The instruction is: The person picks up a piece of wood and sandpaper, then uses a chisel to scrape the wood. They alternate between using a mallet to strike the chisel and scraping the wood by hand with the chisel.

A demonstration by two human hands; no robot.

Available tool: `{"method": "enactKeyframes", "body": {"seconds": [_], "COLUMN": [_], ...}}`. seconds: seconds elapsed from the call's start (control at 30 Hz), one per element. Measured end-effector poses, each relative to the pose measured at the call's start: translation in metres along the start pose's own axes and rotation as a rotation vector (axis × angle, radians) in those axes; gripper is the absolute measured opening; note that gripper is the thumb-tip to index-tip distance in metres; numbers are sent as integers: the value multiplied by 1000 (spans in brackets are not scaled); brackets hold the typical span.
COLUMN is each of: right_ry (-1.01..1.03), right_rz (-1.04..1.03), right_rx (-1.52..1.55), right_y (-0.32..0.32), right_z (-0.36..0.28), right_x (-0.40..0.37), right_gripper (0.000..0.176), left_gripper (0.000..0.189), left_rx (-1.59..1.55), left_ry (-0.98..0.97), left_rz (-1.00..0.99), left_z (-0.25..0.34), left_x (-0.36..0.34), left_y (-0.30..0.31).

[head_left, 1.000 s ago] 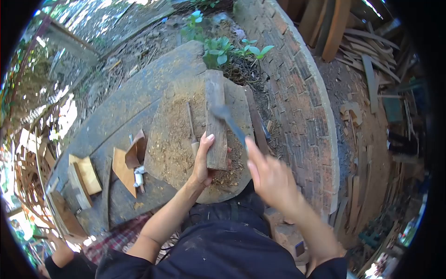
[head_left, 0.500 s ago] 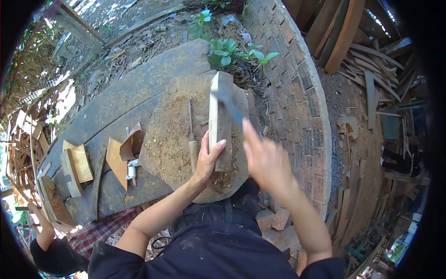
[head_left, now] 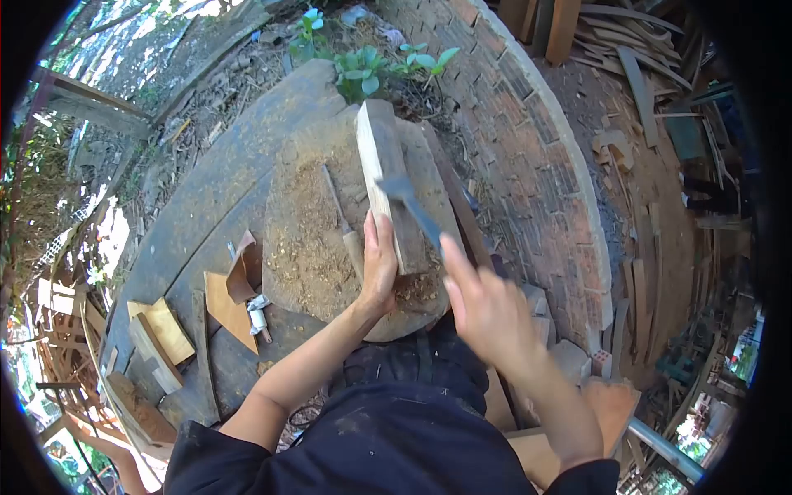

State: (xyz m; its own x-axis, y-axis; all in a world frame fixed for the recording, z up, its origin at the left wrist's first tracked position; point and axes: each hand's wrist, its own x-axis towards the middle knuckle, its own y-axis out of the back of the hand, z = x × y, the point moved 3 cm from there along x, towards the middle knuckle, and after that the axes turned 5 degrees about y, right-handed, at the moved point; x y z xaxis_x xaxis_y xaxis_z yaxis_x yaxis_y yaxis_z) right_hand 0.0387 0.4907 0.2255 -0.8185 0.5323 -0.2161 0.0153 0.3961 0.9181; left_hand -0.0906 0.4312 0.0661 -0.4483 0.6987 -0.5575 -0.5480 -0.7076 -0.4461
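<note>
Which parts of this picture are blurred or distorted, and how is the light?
Head view: the right hand and the blade it holds are smeared by motion blur, while the left hand gripping the wood block is sharp; head view: the fisheye lens curves the brick wall and blackens the corners, and dappled sunlight burns out patches at left.

Right hand point(head_left: 487, 309) and blade point(head_left: 417, 210) are motion-blurred, grip apparently closed; left hand point(head_left: 379, 268) hides the near end of the plank point(head_left: 384, 165).
</note>
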Motion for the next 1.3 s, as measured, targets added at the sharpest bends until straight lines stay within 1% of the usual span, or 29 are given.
{"method": "enactKeyframes", "body": {"seconds": [0.03,0.07,0.1,0.13,0.17,0.23,0.27,0.33,0.43,0.47,0.53,0.57,0.63,0.67,0.7,0.77,0.87,0.9,0.97,1.0,1.03,1.07,1.1,1.13,1.17,1.2,1.23,1.27,1.3], "right_ry": [-6,-38,-71,-43,-44,43,59,50,46,35,13,28,-50,-20,0,-29,-47,27,-22,-32,-48,-61,-19,22,-42,-33,-25,-22,-25], "right_rz": [-16,-80,-139,-110,-108,84,86,178,142,80,-49,-62,-51,51,81,107,49,124,-41,-102,-158,-170,-84,9,50,93,101,113,123], "right_rx": [-1,-10,-21,-77,-87,-176,-175,-174,-143,-110,-34,-36,-38,4,20,-31,-12,-49,-36,-73,-109,-107,-132,-156,-82,-17,-9,8,17], "right_y": [4,8,12,16,14,1,-5,-11,-8,-6,-6,-2,8,3,-2,-7,-3,-10,-3,6,13,12,11,10,6,2,0,-1,-2], "right_z": [-7,-13,-17,-20,-17,-7,-2,5,7,6,0,-3,-3,2,10,18,14,13,2,-5,-10,-8,-5,-2,2,11,12,12,14], "right_x": [-16,-28,-35,-28,-12,30,53,90,51,28,-22,-17,1,27,55,101,72,43,-16,-28,-36,-33,-13,10,41,72,86,95,98], "right_gripper": [63,64,66,60,60,54,54,49,54,57,65,65,57,52,49,50,49,53,65,65,65,65,62,60,53,49,49,49,48], "left_gripper": [61,57,57,58,59,57,58,59,58,56,56,57,58,59,60,62,65,65,61,59,59,59,59,59,59,60,60,61,61], "left_rx": [-10,0,-5,-31,-60,-69,-74,-81,-84,-179,-158,-118,-73,-100,-127,-139,-125,-130,-150,-61,-67,-99,-126,-129,-120,-123,-126,-147,-143], "left_ry": [-26,0,10,-5,-28,-43,-51,-82,-48,-2,-4,-10,-60,-64,-67,-30,-13,2,30,-3,20,-11,-57,-38,-48,-39,-27,-22,-20], "left_rz": [-25,3,1,-1,-1,53,59,55,81,106,107,101,138,130,123,112,141,140,105,139,153,139,112,128,113,125,143,87,82], "left_z": [-3,4,1,0,-1,2,-3,2,7,12,8,5,0,1,3,6,7,9,8,1,-5,-7,-5,0,2,3,4,7,7], "left_x": [3,-3,-4,-3,-1,-5,-2,-3,-9,-13,-9,-7,-5,-7,-8,-10,-11,-10,-11,-6,-7,-7,-3,-6,-6,-7,-8,-9,-9], "left_y": [3,-1,0,0,-2,-7,-7,-10,-13,-18,-16,-12,-11,-14,-18,-21,-21,-21,-17,-11,-8,-8,-12,-17,-20,-20,-18,-18,-18]}}
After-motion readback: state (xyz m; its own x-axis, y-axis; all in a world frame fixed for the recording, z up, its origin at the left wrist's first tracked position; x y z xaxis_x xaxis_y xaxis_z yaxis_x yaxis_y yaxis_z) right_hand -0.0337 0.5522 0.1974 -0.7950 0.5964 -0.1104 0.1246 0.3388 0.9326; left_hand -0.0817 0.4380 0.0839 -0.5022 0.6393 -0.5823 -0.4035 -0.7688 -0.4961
